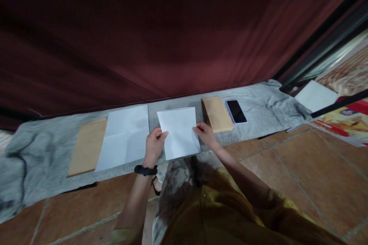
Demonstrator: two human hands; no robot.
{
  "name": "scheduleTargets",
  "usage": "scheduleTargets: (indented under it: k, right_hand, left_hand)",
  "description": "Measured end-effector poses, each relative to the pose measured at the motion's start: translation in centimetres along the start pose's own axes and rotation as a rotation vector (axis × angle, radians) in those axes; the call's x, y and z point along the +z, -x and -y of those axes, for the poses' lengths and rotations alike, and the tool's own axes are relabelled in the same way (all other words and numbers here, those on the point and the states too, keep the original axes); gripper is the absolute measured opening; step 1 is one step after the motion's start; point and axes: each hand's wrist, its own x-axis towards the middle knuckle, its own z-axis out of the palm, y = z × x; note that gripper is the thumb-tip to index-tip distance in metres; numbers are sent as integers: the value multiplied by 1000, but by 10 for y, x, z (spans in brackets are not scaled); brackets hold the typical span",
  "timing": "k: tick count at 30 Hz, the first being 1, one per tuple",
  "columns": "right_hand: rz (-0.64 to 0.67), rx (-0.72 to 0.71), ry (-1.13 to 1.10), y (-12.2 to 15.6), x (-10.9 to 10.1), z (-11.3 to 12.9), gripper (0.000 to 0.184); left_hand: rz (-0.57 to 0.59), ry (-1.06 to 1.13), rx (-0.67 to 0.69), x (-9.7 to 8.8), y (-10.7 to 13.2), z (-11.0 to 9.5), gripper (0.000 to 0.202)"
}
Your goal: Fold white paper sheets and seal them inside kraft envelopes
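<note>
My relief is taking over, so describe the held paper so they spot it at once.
Find the long grey cloth below the dark red fabric. Near its middle, between the left hand and the right hand, is the white paper. Unlike the larger, creased sheet to its left, it is pinched at both sides.

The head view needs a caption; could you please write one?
Left hand and right hand hold white paper between a larger sheet and a brown stack.
</note>
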Motion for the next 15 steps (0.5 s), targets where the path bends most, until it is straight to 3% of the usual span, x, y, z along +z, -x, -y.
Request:
scheduleTargets:
  k: [4,8,15]
  right_hand:
    - [3,66,70,8,5,-28,14]
    - [17,63,223,14,5,-41,26]
    - [125,-185,640,18,-5,-35,41]
  left_hand:
    - [-8,-27,-74,6,3,26,30]
    - [-35,-65,-102,10,5,43,36]
    - [-54,-157,-109,11,-3,52,41]
